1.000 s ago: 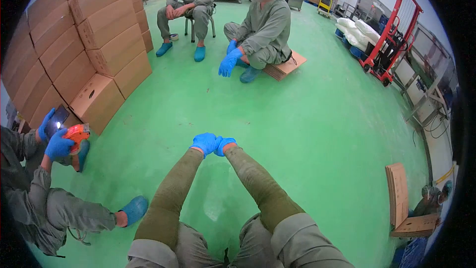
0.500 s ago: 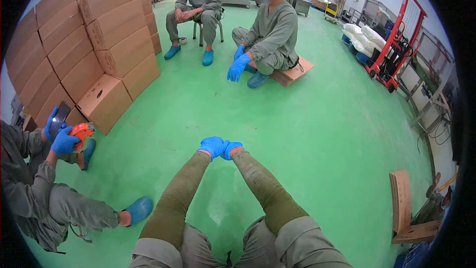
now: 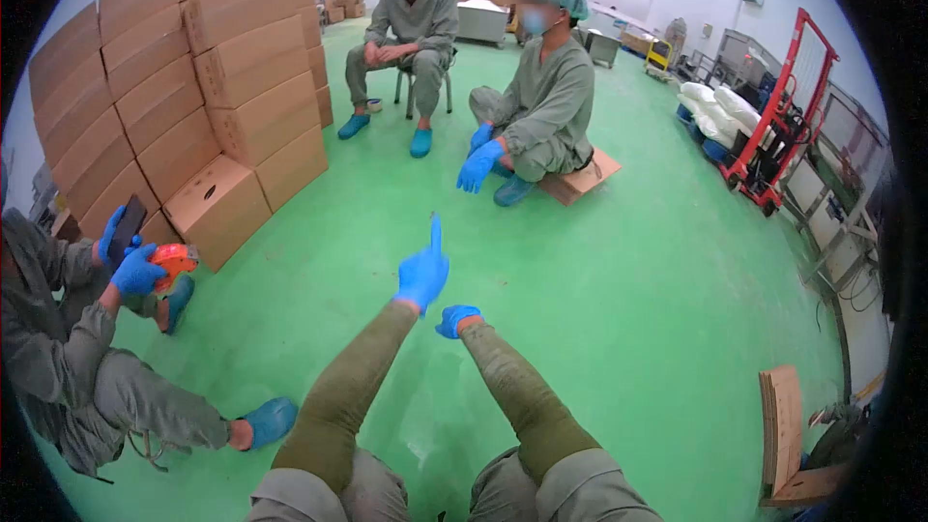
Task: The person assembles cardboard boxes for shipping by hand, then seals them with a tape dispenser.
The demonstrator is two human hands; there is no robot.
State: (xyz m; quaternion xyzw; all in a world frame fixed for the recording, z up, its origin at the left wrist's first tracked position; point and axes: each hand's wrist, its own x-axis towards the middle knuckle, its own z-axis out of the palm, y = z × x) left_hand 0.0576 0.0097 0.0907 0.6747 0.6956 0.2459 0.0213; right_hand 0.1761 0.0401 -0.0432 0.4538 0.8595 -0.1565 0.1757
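Head view: the left hand (image 3: 422, 274) is raised over the green floor (image 3: 619, 261), index finger pointing up, holding nothing. The right hand (image 3: 455, 319) hangs lower, just beside it, loosely curled and empty. At far left, a seated person's gloved hands hold a phone (image 3: 126, 229).

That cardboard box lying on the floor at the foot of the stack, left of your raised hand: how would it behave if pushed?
The cardboard box looks stiff and flat-sided, so it would probably slide, not roll. The green floor looks glossy, so likely little drag. Its weight cannot be told; it sits low and wide, so tipping seems unlikely.
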